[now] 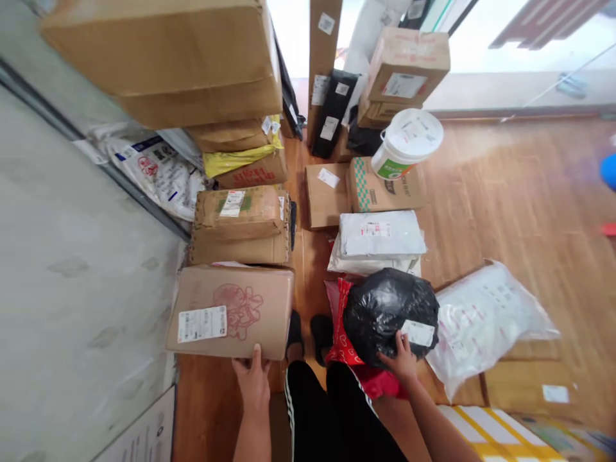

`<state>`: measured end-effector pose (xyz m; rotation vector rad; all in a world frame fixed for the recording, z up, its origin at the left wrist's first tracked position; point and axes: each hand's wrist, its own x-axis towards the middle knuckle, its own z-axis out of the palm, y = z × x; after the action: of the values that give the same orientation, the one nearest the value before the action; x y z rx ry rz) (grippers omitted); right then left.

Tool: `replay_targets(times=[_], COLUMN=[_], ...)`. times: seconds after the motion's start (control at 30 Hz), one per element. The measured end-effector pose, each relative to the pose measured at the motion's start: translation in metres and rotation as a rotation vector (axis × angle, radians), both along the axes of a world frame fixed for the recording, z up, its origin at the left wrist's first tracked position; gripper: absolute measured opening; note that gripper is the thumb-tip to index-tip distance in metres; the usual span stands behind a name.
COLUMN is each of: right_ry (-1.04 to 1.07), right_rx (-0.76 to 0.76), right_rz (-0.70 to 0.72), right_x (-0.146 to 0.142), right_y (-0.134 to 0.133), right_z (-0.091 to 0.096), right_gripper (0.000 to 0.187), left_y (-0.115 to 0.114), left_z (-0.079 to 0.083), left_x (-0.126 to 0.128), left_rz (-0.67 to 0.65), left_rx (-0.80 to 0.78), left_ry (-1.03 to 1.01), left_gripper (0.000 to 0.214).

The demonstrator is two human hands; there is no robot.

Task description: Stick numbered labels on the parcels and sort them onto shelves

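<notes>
At the near edge of a cardboard box (264, 295) with a red printed figure and a white label, my left hand (254, 378) has its thumb on top and its other fingers at or under the rim. My right hand (403, 360) rests on a round parcel wrapped in black plastic (385, 301), fingers spread beside its white label (418, 333). Under the black parcel lies a red bag with heart outlines (342, 333). Just right of it is a white plastic parcel (486, 321).
Ahead on the left are a brown box (240, 215) and a large carton (173, 64) on a stack. On the right, a white bucket (409, 138) stands on a carton, behind a grey parcel (380, 234). A pale wall (86, 289) borders the left. Yellow-striped white boxes (495, 430) lie near right.
</notes>
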<state>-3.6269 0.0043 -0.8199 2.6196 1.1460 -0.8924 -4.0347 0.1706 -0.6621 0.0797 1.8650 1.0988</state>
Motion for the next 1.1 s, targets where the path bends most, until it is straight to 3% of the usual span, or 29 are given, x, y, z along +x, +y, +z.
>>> replay_targets(times=[0.13, 0.3, 0.47, 0.57, 0.63, 0.77, 0.87, 0.97, 1.1], right_ry=[-0.039, -0.088, -0.145, -0.208, -0.209, -0.052, 0.037, 0.081, 0.112], right_rx=[0.08, 0.103, 0.225, 0.299, 0.286, 0.054, -0.07, -0.11, -0.087], right_rz=[0.12, 0.076, -0.016, -0.231, -0.428, -0.827, -1.038, -1.193, -1.346], right_x=[0.007, -0.003, -0.025, -0.042, -0.058, -0.092, -0.109, -0.104, -0.063], right_y=[0.039, 0.065, 0.046, 0.018, -0.011, -0.09, -0.149, -0.197, -0.247], right_z=[-0.001, -0.006, 0.002, 0.004, -0.001, -0.022, -0.034, -0.04, -0.062], right_gripper=[0.089, 0.088, 0.084, 0.082, 0.083, 0.089, 0.092, 0.092, 0.082], left_y=[0.024, 0.052, 0.029, -0.003, -0.029, -0.075, -0.093, -0.102, -0.125], left_z=[-0.006, -0.02, -0.026, -0.031, -0.036, -0.056, -0.078, -0.101, -0.134], left_x=[0.013, 0.015, 0.006, 0.015, 0.029, 0.068, 0.104, 0.15, 0.211], left_rz=[0.014, -0.021, -0.106, -0.172, -0.311, -0.708, -0.926, -1.02, -1.03], left_rx=[0.045, 0.099, 0.145, 0.07, -0.031, -0.271, -0.422, -0.419, -0.426], left_ry=[0.019, 0.03, 0.048, 0.066, 0.013, -0.141, -0.165, -0.095, -0.067], left_gripper=[0.062, 0.061, 0.06, 0.059, 0.059, 0.055, 0.055, 0.054, 0.044])
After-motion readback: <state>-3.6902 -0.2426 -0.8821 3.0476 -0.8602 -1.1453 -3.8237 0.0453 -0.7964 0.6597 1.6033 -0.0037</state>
